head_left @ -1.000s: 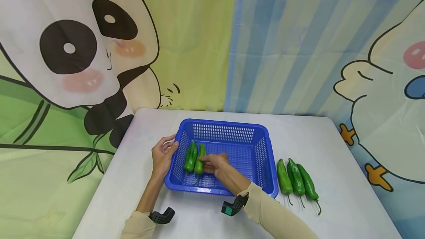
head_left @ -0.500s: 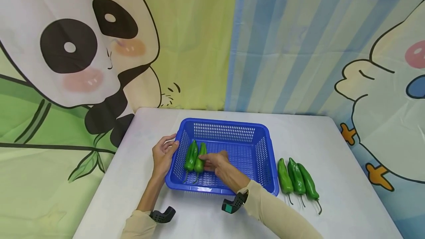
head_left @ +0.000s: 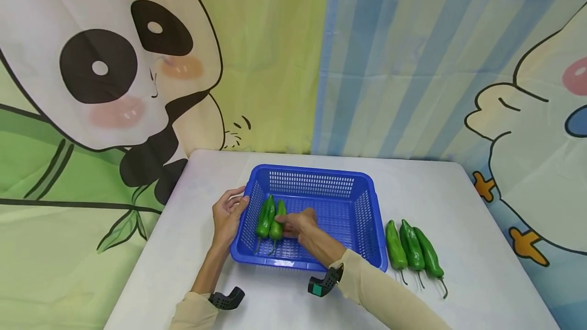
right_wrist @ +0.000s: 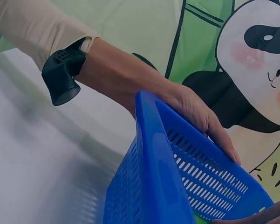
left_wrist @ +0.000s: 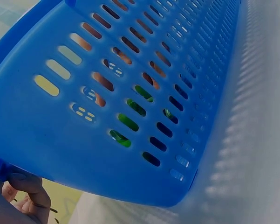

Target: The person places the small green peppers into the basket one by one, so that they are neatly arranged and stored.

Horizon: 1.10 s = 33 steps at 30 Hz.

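A blue plastic basket (head_left: pixel 316 171) with slotted walls stands on the white table. Along its left rim lies my left hand (head_left: pixel 227 218), thumb on the edge and fingers bent outside; the left wrist view shows the curled fingers (left_wrist: pixel 32 193) by the rim. Inside, two green chili peppers lie side by side near the left wall, stems toward me. My right hand (head_left: pixel 302 227) reaches over the front rim and pinches the right-hand pepper (head_left: pixel 276 229). The other pepper (head_left: pixel 265 222) sits just left of it. In the right wrist view my right hand (right_wrist: pixel 261 219) shows only at the corner.
Three more green chili peppers (head_left: pixel 412 248) lie together on the white table (head_left: pixel 477 248), right of the basket. Behind the table hangs a curtain (head_left: pixel 275 65) with cartoon animals. A dark wrist camera (head_left: pixel 228 299) sits at each cuff.
Both hands, the basket and the peppers keep their places. Only the head view has shifted slightly.
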Available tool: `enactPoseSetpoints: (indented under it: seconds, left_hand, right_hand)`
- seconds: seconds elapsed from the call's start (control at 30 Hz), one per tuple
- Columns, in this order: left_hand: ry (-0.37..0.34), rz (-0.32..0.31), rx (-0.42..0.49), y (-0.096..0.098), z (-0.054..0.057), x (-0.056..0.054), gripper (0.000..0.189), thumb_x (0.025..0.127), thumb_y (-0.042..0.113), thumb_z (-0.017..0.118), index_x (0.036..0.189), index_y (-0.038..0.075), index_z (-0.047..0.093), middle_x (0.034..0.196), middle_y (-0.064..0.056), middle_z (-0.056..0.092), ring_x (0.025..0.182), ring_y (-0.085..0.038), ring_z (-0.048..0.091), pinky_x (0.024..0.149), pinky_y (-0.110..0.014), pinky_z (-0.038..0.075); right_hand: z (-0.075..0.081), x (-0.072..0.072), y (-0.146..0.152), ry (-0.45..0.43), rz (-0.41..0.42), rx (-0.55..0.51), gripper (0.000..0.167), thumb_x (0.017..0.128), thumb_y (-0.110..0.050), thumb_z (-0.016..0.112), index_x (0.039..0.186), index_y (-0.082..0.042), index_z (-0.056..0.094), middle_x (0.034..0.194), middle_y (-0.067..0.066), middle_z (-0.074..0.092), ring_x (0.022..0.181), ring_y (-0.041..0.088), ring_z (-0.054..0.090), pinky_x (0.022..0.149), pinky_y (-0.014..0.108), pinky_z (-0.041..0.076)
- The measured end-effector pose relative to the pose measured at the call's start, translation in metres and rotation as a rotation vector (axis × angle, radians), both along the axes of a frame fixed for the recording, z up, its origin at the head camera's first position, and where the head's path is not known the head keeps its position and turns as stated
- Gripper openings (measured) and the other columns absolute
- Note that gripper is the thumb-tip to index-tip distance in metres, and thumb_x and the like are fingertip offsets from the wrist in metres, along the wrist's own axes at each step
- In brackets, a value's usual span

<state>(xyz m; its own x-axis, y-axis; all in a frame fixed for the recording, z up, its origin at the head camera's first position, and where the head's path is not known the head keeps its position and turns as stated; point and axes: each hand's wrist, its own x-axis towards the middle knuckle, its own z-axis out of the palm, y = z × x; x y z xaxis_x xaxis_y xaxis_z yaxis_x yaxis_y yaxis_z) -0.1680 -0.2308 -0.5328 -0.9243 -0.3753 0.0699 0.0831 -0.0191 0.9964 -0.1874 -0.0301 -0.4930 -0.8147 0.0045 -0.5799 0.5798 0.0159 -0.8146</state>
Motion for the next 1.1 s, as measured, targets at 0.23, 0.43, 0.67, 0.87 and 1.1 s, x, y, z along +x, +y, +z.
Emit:
enactPoseSetpoints:
  seconds: [0.23,0.43,0.67,0.87,1.1]
  left_hand:
    - [0.014,-0.008,0.002,0.0014,-0.0006,0.0006,0.032,0.105,0.007,0.073,0.135,-0.002,0.071,0.106,-0.024,0.077,0.074,-0.009,0.075,0.068,-0.021,0.064]
    - [0.008,0.004,-0.009,0.0021,0.0012,0.0007,0.032,0.105,0.009,0.073,0.135,-0.002,0.071,0.106,-0.022,0.079,0.075,-0.007,0.074,0.068,-0.019,0.064]
    - [0.021,-0.005,-0.005,0.0001,0.0004,0.0013,0.033,0.105,0.007,0.072,0.136,-0.003,0.070,0.106,-0.025,0.077,0.075,-0.008,0.075,0.068,-0.020,0.064]
    - [0.023,-0.009,0.004,-0.0010,0.0003,0.0015,0.032,0.105,0.006,0.072,0.135,-0.003,0.070,0.102,-0.017,0.078,0.075,-0.009,0.076,0.068,-0.021,0.065]
    - [0.008,-0.007,-0.002,-0.0003,-0.0015,0.0010,0.032,0.105,0.007,0.072,0.136,-0.002,0.070,0.105,-0.017,0.079,0.076,-0.008,0.076,0.070,-0.021,0.065]
  right_hand:
    - [-0.0054,-0.0012,-0.0002,0.001,-0.005,0.035,0.070,0.083,0.005,0.090,0.139,0.020,0.051,0.100,0.028,0.080,0.079,0.026,0.083,0.078,0.037,0.070]
    - [-0.0086,-0.0028,-0.0010,0.036,0.027,0.090,0.066,0.082,0.002,0.092,0.134,0.020,0.055,0.098,0.027,0.081,0.076,0.026,0.083,0.080,0.039,0.069]
    - [-0.0032,0.0003,0.0002,0.032,0.033,0.079,0.065,0.082,0.002,0.093,0.132,0.020,0.056,0.095,0.027,0.081,0.074,0.025,0.083,0.083,0.041,0.069]
    - [-0.0021,-0.0004,0.0041,0.018,0.036,0.052,0.067,0.084,0.002,0.092,0.135,0.020,0.054,0.097,0.027,0.081,0.077,0.025,0.083,0.086,0.042,0.069]
    - [-0.0087,-0.0042,0.0081,0.016,0.049,0.072,0.069,0.085,0.000,0.091,0.138,0.020,0.052,0.097,0.026,0.081,0.080,0.027,0.084,0.087,0.043,0.068]
